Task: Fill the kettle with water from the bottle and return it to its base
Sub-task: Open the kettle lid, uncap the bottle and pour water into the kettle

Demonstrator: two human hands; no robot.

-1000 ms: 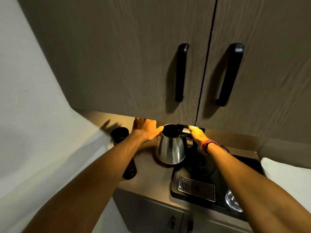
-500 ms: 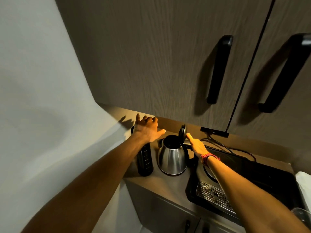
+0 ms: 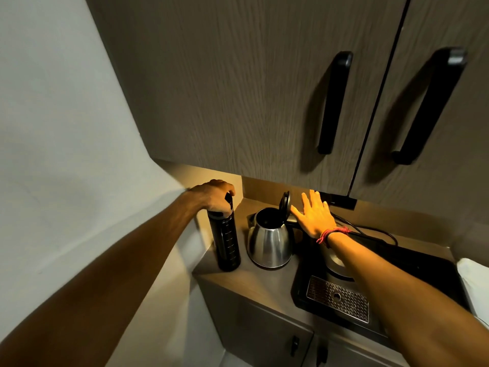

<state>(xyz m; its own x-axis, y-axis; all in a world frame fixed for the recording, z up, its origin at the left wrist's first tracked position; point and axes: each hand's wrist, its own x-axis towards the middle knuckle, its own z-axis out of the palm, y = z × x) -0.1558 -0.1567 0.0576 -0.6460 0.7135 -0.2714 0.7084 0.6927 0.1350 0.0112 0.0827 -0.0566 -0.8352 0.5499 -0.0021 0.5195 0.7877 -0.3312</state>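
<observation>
A steel kettle [image 3: 268, 243] stands on the brown counter [image 3: 254, 284] with its black lid [image 3: 285, 205] tipped up and its mouth dark inside. A tall black bottle [image 3: 227, 245] stands upright just left of it, by the wall. My left hand [image 3: 215, 197] is closed over the bottle's top. My right hand [image 3: 315, 215] hovers with spread fingers just right of the raised lid, thumb near the kettle's handle, holding nothing. The round kettle base [image 3: 336, 263] sits on the black tray [image 3: 423, 271] to the right, partly hidden by my right forearm.
Upper cabinet doors with black handles [image 3: 334, 102] hang low over the counter. A metal drip grate [image 3: 337, 299] lies at the tray's front. A black cable [image 3: 375, 230] runs along the back. Something white [image 3: 473, 279] sits at the right edge. Lower cabinet doors lie below.
My left hand dropped from above the bottle and closed on its top. My right hand drew back from the lid and spread its fingers. The view shifted right and down.
</observation>
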